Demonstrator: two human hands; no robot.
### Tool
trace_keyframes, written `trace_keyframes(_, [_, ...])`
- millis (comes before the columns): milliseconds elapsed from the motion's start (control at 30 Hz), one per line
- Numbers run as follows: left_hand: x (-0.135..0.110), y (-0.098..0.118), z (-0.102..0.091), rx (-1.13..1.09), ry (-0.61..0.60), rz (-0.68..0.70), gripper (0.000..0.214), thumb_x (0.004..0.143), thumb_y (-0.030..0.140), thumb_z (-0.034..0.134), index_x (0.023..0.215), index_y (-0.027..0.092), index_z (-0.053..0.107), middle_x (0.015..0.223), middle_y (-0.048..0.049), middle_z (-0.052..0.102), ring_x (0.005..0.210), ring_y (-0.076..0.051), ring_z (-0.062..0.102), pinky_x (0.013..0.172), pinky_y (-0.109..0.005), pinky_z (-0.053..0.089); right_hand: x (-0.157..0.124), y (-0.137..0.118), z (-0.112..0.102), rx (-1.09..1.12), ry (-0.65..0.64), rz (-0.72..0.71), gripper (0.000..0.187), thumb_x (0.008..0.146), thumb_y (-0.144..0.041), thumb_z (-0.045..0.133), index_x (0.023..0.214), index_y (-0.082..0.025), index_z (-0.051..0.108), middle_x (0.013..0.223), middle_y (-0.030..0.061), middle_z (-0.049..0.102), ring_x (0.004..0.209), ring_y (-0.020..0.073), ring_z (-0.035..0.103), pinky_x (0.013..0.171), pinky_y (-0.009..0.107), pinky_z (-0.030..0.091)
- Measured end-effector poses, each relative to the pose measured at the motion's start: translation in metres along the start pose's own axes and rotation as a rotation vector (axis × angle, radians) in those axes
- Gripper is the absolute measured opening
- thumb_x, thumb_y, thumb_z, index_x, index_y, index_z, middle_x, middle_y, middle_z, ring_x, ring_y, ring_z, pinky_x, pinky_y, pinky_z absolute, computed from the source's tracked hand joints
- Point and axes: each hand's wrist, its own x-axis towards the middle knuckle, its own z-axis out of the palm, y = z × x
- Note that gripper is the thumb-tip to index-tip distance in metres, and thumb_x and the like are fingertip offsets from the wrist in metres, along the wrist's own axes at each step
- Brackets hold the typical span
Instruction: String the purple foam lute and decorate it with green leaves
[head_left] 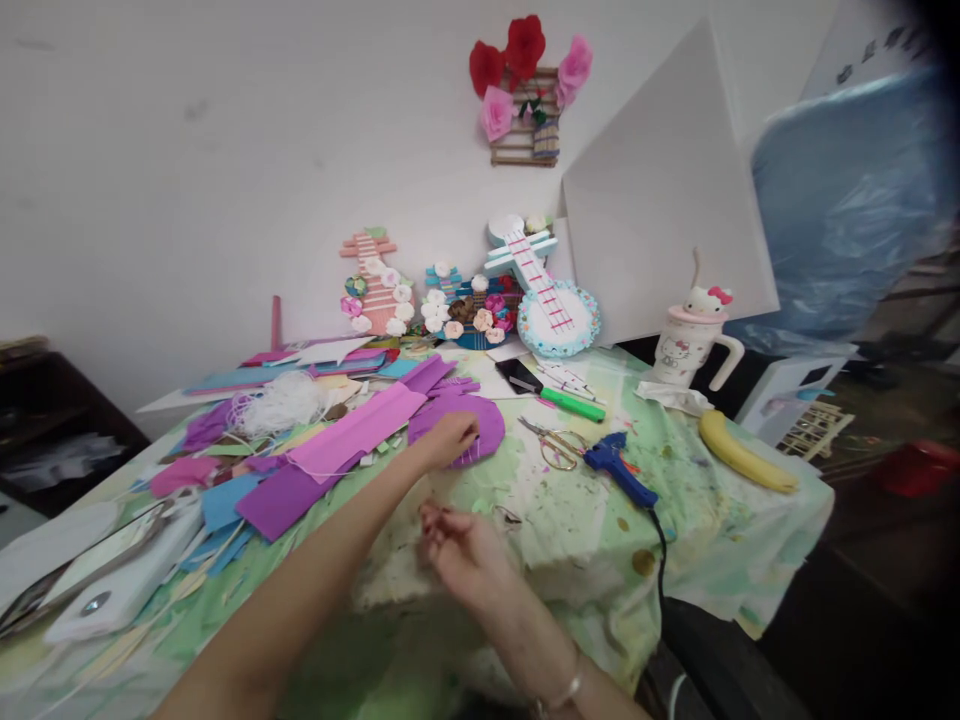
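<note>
A flat, rounded purple piece that appears to be paper or card (491, 425), with narrow strips at its far end, is found directly under and just beyond the left hand (452, 438). That hand is rested on the near-left part of the piece with its fingers curled; whether anything is pinched cannot be told. A few pale, thread-like lines are seen on the purple surface, just right of the fingertips.

The right hand (465, 548) is held nearer the body, apart from the piece, with its fingers bent inward; whether a small item is gripped cannot be made out. For good work, the piece should be pressed flat by one hand while fine placing is done by the other, and the pale lines should be left unsnagged.

A tangled heap of thin white string (274, 405) is spread well to the left of the left hand, beyond long purple paper strips (367, 430); loose ends are best drawn clear of it. Gold-handled metal scissors (550, 434) and a blue glue gun with a black cord (619, 468) are placed to the right of both hands; its nozzle is best treated as hot.
</note>
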Motion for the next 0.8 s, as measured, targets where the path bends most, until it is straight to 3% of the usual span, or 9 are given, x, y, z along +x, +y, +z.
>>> trace_keyframes(100, [0.006, -0.01, 0.008, 0.015, -0.08, 0.035, 0.014, 0.067, 0.018, 0.055, 0.055, 0.02, 0.049, 0.058, -0.0014, 0.052, 0.057, -0.016, 0.042, 0.061, -0.028, 0.035, -0.045, -0.023, -0.016, -0.064, 0.073, 0.051, 0.022, 0.063, -0.016, 0.061, 0.084, -0.018, 0.066, 0.068, 0.002, 0.066, 0.056, 0.0133, 0.056, 0.054, 0.024, 0.043])
trace_keyframes(200, [0.009, -0.018, 0.006, 0.017, -0.124, 0.058, 0.011, 0.069, 0.021, 0.056, 0.058, 0.021, 0.054, 0.06, -0.0025, 0.056, 0.059, -0.017, 0.044, 0.061, -0.028, 0.035, -0.071, -0.071, -0.049, -0.608, 0.271, -0.227, 0.021, 0.066, -0.028, 0.063, 0.085, -0.02, 0.065, 0.067, 0.0017, 0.063, 0.059, 0.0164, 0.055, 0.057, 0.028, 0.043])
trace_keyframes(267, [0.01, -0.022, 0.001, 0.012, -0.141, 0.065, 0.009, 0.07, 0.022, 0.057, 0.061, 0.021, 0.058, 0.063, -0.0034, 0.059, 0.06, -0.017, 0.047, 0.061, -0.028, 0.036, -0.079, -0.106, -0.076, -1.042, 0.503, -0.491, 0.021, 0.072, -0.032, 0.058, 0.089, -0.021, 0.063, 0.079, 0.0059, 0.064, 0.074, 0.0221, 0.058, 0.067, 0.034, 0.044])
trace_keyframes(333, [0.01, -0.025, -0.003, 0.004, -0.15, 0.068, 0.009, 0.072, 0.024, 0.057, 0.065, 0.02, 0.062, 0.065, -0.0038, 0.061, 0.06, -0.017, 0.049, 0.06, -0.027, 0.037, -0.08, -0.136, -0.103, -1.498, 0.69, -0.657, 0.022, 0.077, -0.033, 0.053, 0.093, -0.02, 0.062, 0.09, 0.0104, 0.064, 0.088, 0.0273, 0.055, 0.08, 0.041, 0.041])
trace_keyframes(400, [0.01, -0.03, -0.006, -0.008, -0.153, 0.068, 0.01, 0.074, 0.025, 0.057, 0.07, 0.02, 0.065, 0.066, -0.0036, 0.062, 0.059, -0.017, 0.05, 0.058, -0.027, 0.037, -0.077, -0.155, -0.124, -1.838, 0.816, -0.663, 0.03, 0.08, -0.037, 0.052, 0.101, -0.016, 0.06, 0.1, 0.0163, 0.062, 0.098, 0.0328, 0.051, 0.087, 0.047, 0.037])
trace_keyframes(500, [0.009, -0.036, -0.009, -0.04, -0.149, 0.077, 0.011, 0.074, 0.026, 0.059, 0.074, 0.02, 0.068, 0.067, -0.0038, 0.064, 0.058, -0.016, 0.052, 0.056, -0.026, 0.039, -0.067, -0.167, -0.145, -2.132, 0.996, -0.523, 0.045, 0.08, -0.042, 0.056, 0.111, -0.01, 0.057, 0.109, 0.0231, 0.056, 0.099, 0.0372, 0.049, 0.081, 0.048, 0.038])
trace_keyframes(567, [0.008, -0.039, -0.009, -0.073, -0.142, 0.067, 0.009, 0.073, 0.025, 0.061, 0.073, 0.019, 0.068, 0.066, -0.0038, 0.065, 0.057, -0.016, 0.053, 0.055, -0.025, 0.039, -0.058, -0.17, -0.152, -2.231, 0.983, -0.436, 0.044, 0.079, -0.043, 0.057, 0.109, -0.011, 0.059, 0.104, 0.0216, 0.058, 0.093, 0.0354, 0.052, 0.076, 0.045, 0.04])
trace_keyframes(633, [0.007, -0.04, -0.008, -0.104, -0.143, 0.043, 0.009, 0.072, 0.024, 0.061, 0.073, 0.019, 0.068, 0.065, -0.0033, 0.064, 0.056, -0.015, 0.054, 0.055, -0.025, 0.041, -0.051, -0.175, -0.155, -2.273, 0.892, -0.374, 0.036, 0.08, -0.041, 0.057, 0.101, -0.012, 0.062, 0.094, 0.018, 0.06, 0.088, 0.0322, 0.055, 0.073, 0.041, 0.041])
trace_keyframes(800, [0.004, -0.046, -0.002, -0.273, -0.07, -0.061, 0.016, 0.071, 0.025, 0.063, 0.085, 0.016, 0.067, 0.068, -0.0023, 0.063, 0.057, -0.013, 0.055, 0.054, -0.023, 0.043, -0.05, -0.191, -0.152, -2.231, 0.759, -0.31, 0.027, 0.078, -0.03, 0.051, 0.094, -0.01, 0.062, 0.088, 0.0165, 0.06, 0.081, 0.0287, 0.058, 0.072, 0.038, 0.044])
